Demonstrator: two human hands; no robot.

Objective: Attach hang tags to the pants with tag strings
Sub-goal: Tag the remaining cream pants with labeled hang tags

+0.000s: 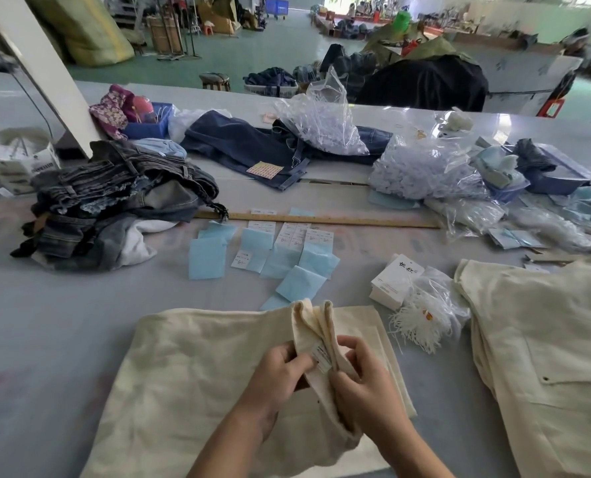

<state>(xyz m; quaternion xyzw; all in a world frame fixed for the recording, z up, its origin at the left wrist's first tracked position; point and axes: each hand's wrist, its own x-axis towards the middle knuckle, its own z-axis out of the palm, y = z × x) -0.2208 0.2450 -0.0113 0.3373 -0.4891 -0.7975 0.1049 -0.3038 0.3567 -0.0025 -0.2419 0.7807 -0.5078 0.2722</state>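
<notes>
We're at the waistband stage. Cream pants (197,381) lie flat on the table (45,322) right in front of us, waist end lifted and folded open between both hands.

Left hand (280,370) pinches the raised waistband fabric from the left, fingers curled onto the cloth. Right hand (363,377) grips the same fold from the right, thumb and fingers closed on it. A small white sewn-in label (321,357) shows between them. Neither hand holds a tag or string yet.

Supplies: bundle of white tag strings (415,326) in a clear bag just right of the pants, white box (396,281) touching it. Light blue hang tags (301,281) are spread just beyond the pants, some with white printed slips. A second cream garment (542,357) sits to the right, a denim pile (114,208) far left, and a wooden ruler (321,220) lies behind the tags.

Handling judgement: the fabric looks soft and limp, light enough to lift with a pinch, and won't hold a shape on its own, so one hand probably has to keep the waistband propped open. Best hold is likely the thick waistband edge or the label loop, not the loose leg cloth. Strings look thin and tangle-prone; pull one from the bundle's end. Tags look like thin card, easy to crease, so take them by an edge.
</notes>
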